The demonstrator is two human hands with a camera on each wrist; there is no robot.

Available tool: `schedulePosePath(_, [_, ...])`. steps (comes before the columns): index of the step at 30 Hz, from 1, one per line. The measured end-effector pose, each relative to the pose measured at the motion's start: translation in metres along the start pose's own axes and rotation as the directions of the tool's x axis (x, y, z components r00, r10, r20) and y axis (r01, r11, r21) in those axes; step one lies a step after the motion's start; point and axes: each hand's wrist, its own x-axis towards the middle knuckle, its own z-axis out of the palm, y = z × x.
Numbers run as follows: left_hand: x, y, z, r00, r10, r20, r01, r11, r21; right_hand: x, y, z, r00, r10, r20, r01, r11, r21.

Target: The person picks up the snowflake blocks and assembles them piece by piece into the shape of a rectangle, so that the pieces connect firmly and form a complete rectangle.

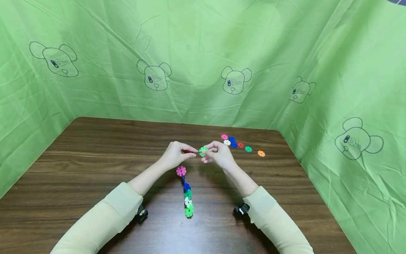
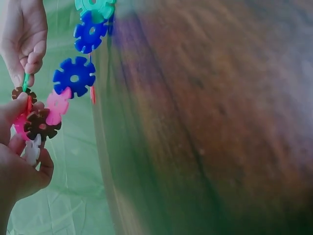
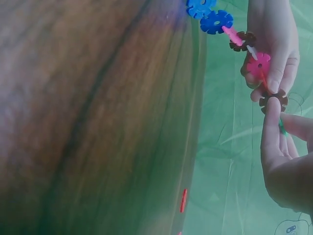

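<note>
Over the table, my left hand [image 1: 177, 154] pinches the end of a chain of notched plastic discs, its thumb on a red disc [image 2: 29, 104] seen edge-on. My right hand [image 1: 221, 155] holds a green notched disc [image 1: 203, 151] between thumb and fingers. That green disc meets a brown disc [image 3: 275, 101], which joins the red one. Pink, brown and white discs lie partly hidden about my left hand. From there the chain runs back toward me: a pink disc [image 1: 181, 171], blue discs [image 2: 74, 79], green, white, and a light green disc [image 1: 189, 211] at the near end.
Several loose discs lie on the brown wooden table [image 1: 95, 158] beyond my right hand: pink [image 1: 224, 136], white [image 1: 227, 142], blue [image 1: 234, 145], red [image 1: 241, 145], green [image 1: 248, 149] and orange [image 1: 261, 153]. A green printed curtain [image 1: 190, 102] hangs around the table's far edges.
</note>
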Motion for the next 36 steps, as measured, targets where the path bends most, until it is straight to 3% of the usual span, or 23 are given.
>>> schedulePosePath(9, [0.004,-0.006,0.000,0.998,-0.029,0.054,0.028,0.999,0.021,-0.002,0.002,-0.003,0.996,0.058,0.071,-0.054,0.997,-0.049])
schedulePosePath(12, [0.003,-0.011,-0.002,0.998,-0.043,0.038,0.042,0.999,0.024,-0.010,0.003,-0.002,0.994,0.098,0.058,-0.087,0.984,-0.158])
schedulePosePath(15, [0.001,-0.016,-0.007,0.998,-0.065,0.024,0.065,0.998,0.013,-0.021,0.004,0.001,0.991,0.093,0.100,-0.049,0.923,-0.381])
schedulePosePath(18, [-0.001,-0.021,-0.011,0.996,-0.089,0.022,0.089,0.996,-0.017,-0.031,0.007,0.009,0.976,0.030,0.215,0.105,0.801,-0.589])
schedulePosePath(21, [-0.002,-0.024,-0.013,0.992,-0.127,0.028,0.128,0.990,-0.058,-0.038,0.013,0.020,0.942,-0.012,0.335,0.250,0.690,-0.679])
schedulePosePath(23, [-0.004,-0.025,-0.015,0.987,-0.159,0.031,0.161,0.983,-0.091,-0.042,0.017,0.029,0.923,-0.016,0.385,0.303,0.648,-0.699])
schedulePosePath(25, [-0.005,-0.026,-0.016,0.980,-0.197,0.034,0.200,0.971,-0.132,-0.044,0.020,0.036,0.917,0.001,0.399,0.315,0.613,-0.725])
schedulePosePath(31, [-0.010,-0.026,-0.018,0.963,-0.264,0.048,0.266,0.918,-0.294,-0.048,0.024,0.051,0.925,0.028,0.379,0.303,0.545,-0.782])
schedulePosePath(34, [-0.012,-0.025,-0.018,0.958,-0.281,0.053,0.282,0.898,-0.338,-0.047,0.023,0.054,0.928,0.025,0.372,0.297,0.553,-0.778])
schedulePosePath(36, [-0.012,-0.024,-0.019,0.955,-0.292,0.053,0.292,0.891,-0.348,-0.046,0.023,0.054,0.930,0.019,0.368,0.288,0.586,-0.758])
